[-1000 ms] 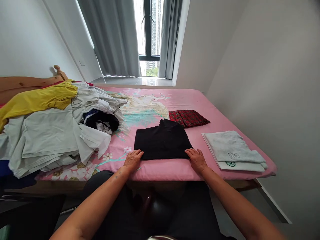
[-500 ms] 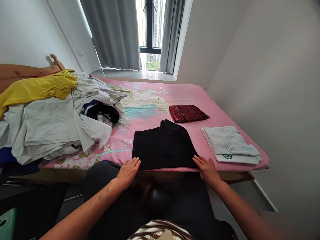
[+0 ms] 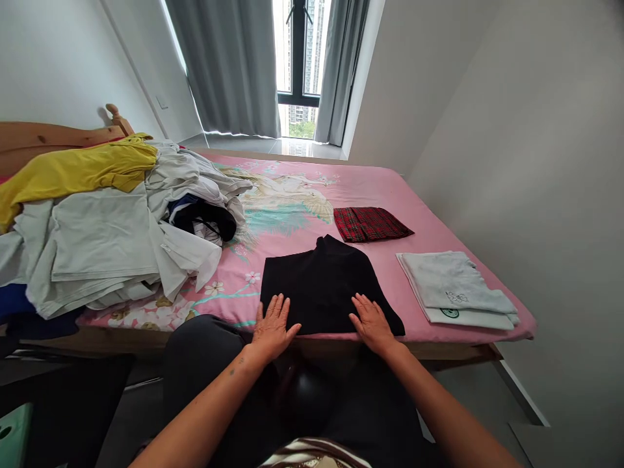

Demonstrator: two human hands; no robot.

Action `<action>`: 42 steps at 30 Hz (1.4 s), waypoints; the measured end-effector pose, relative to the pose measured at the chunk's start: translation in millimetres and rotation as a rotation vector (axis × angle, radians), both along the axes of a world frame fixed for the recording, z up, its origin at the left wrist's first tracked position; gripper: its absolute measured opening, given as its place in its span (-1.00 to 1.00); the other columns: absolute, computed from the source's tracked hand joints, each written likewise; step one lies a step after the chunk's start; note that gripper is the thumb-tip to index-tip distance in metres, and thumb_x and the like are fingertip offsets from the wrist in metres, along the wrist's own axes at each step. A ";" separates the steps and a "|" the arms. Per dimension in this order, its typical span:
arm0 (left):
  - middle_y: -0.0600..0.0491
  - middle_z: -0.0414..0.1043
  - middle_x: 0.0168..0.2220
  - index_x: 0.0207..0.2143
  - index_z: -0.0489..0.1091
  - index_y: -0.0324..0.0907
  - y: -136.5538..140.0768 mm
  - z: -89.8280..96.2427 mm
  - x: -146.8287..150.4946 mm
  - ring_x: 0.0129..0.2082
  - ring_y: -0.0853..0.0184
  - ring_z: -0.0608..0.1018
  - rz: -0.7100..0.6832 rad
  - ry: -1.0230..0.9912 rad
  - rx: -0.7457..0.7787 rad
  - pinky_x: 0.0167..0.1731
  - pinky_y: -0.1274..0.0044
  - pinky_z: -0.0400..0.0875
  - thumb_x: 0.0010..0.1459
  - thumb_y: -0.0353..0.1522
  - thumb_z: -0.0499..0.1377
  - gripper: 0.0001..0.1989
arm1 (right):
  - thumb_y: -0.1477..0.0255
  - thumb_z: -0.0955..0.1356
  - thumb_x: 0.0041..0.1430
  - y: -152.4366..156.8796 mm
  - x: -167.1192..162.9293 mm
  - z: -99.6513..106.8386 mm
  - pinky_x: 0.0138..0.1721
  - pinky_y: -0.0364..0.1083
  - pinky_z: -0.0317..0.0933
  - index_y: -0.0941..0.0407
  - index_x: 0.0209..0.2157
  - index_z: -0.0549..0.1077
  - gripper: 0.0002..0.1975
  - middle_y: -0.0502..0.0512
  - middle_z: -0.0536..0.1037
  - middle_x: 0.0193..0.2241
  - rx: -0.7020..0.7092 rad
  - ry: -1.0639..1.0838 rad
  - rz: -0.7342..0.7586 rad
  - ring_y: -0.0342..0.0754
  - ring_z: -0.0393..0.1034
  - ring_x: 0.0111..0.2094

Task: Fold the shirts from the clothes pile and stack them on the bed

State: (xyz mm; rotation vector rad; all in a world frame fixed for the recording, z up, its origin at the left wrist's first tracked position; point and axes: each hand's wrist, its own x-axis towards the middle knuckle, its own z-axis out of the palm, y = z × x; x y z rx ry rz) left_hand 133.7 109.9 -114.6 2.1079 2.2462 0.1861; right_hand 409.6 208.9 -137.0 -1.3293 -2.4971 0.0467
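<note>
A black garment, folded into a broad flat shape, lies at the near edge of the bed. On its lower left part rests my left hand, fingers spread and palm down. My right hand lies flat on its lower right part, fingers also stretched out. Neither hand grips the cloth. Just beyond the garment is a folded red plaid cloth. To the right sits a small stack of folded white garments, the top one with a small printed drawing.
A loose heap of white clothes covers the bed's left side, with a yellow garment on top. The pink floral bedsheet reaches toward the window. A wall stands at the right. A green object shows at lower left.
Both hands have moved inward from the garment's lower corners onto its surface. The black garment keeps much the same shape. The view has shifted slightly.
</note>
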 end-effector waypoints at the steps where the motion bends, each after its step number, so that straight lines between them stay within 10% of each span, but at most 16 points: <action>1: -0.13 -0.08 0.30 0.24 0.04 -0.22 0.8 -0.5 -3.9 0.30 0.11 -0.03 0.053 0.004 -0.004 0.22 0.10 -0.22 0.18 -0.08 -0.04 -0.35 | 0.30 0.13 0.29 4.6 2.2 -2.0 0.14 0.14 0.03 0.18 0.09 0.30 -0.57 0.20 0.29 0.14 -0.001 0.036 -0.049 0.06 0.13 0.17; 12: 0.04 0.04 0.27 0.21 0.09 -0.03 89.0 9.2 -21.8 0.28 0.27 0.07 -0.308 -0.119 -0.055 0.23 0.13 -0.22 0.27 -0.23 -0.13 -0.53 | 0.32 0.10 0.31 51.2 -93.0 31.4 0.21 0.08 -0.06 0.04 0.04 0.35 -0.63 0.07 0.36 0.09 -0.217 0.129 0.369 -0.07 0.11 0.19; 22: -0.02 -0.06 0.30 0.25 0.02 -0.05 151.0 -3.6 -93.8 0.29 0.15 0.01 0.142 -0.065 -0.064 0.18 0.03 -0.19 0.25 -0.17 -0.14 -0.47 | 0.32 0.13 0.27 141.7 -93.7 23.4 0.23 0.19 -0.24 0.14 0.17 0.20 -0.53 0.16 0.15 0.22 -0.213 -0.095 -0.031 0.04 -0.04 0.25; 27: 0.08 -0.05 0.30 0.25 0.00 0.04 156.0 -6.3 -78.6 0.30 0.24 -0.03 -0.310 -0.033 0.037 0.23 0.14 -0.34 0.24 -0.17 -0.09 -0.48 | 0.26 0.10 0.29 134.7 -115.0 19.9 0.26 0.08 -0.29 0.01 0.19 0.17 -0.54 0.01 0.14 0.23 -0.145 -0.076 0.420 -0.08 -0.12 0.27; 34: 0.01 -0.04 0.29 0.25 0.02 -0.08 176.9 -20.6 -105.5 0.30 0.17 -0.01 0.110 -0.111 -0.047 0.20 0.04 -0.35 0.25 -0.13 -0.15 -0.45 | 0.17 0.02 0.29 197.7 -117.8 2.7 0.22 0.25 -0.34 0.11 0.25 0.02 -0.43 0.10 -0.02 0.28 -0.265 -0.201 -0.069 0.03 -0.21 0.29; 42: 0.09 0.06 0.27 0.19 0.14 -0.02 175.5 -24.6 -105.1 0.27 0.25 0.06 0.147 -0.177 0.014 0.22 0.12 -0.31 0.21 -0.32 -0.11 -0.52 | 0.08 0.23 0.06 246.9 -134.2 11.8 0.09 0.30 -0.09 0.09 0.23 0.03 -0.25 0.20 0.07 0.24 -0.334 -0.168 -0.308 0.17 -0.08 0.22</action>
